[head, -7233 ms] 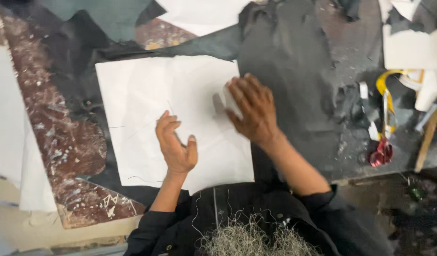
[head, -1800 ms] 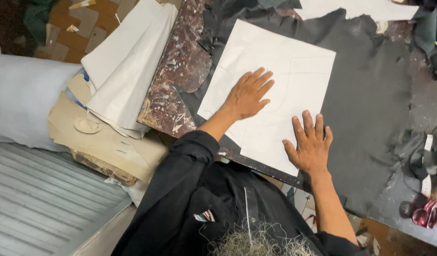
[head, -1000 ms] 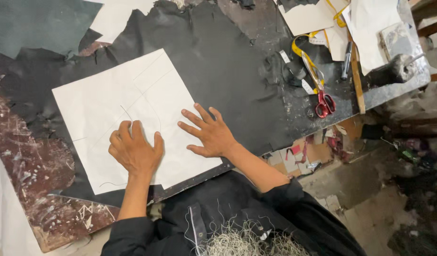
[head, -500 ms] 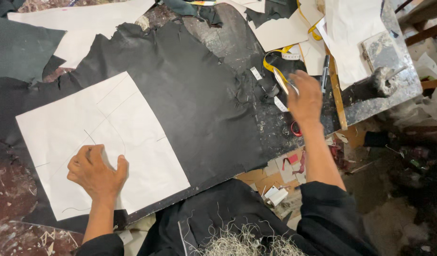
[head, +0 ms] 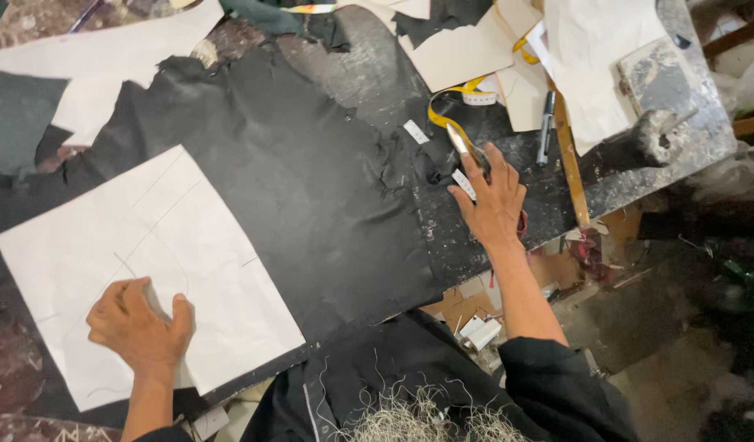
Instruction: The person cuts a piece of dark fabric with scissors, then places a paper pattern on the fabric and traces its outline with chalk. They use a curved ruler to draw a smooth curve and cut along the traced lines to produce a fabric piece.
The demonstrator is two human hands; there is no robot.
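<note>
- The left hand [head: 139,327] sits nearest, low on the white paper pattern [head: 148,262], fingers curled loosely and pressing the sheet flat; it grips nothing.
- The paper pattern lies on a large sheet of black leather [head: 295,180] that covers much of the counter [head: 639,176]; faint pencil lines cross the paper.
- Further out and to the right, the right hand [head: 493,200] stretches across the edge of the leather to a pair of scissors [head: 463,147]. The fingers [head: 475,168] are spread and touch the tool, but I cannot tell whether they have closed around it.
- The scissors lie just beyond the right fingertips, long axis running away from the body and slightly leftward, tip pointing to the far side. The right hand is much the nearer; the left is well apart from them.
- A yellow tape measure [head: 455,94] loops just behind the scissors.
- A wooden ruler [head: 569,168] and a dark pen [head: 546,127] lie just right of the hand.
- Farthest, loose paper pieces [head: 467,53] pile up, with a dark heavy tool [head: 643,143] at the counter's right end.
</note>
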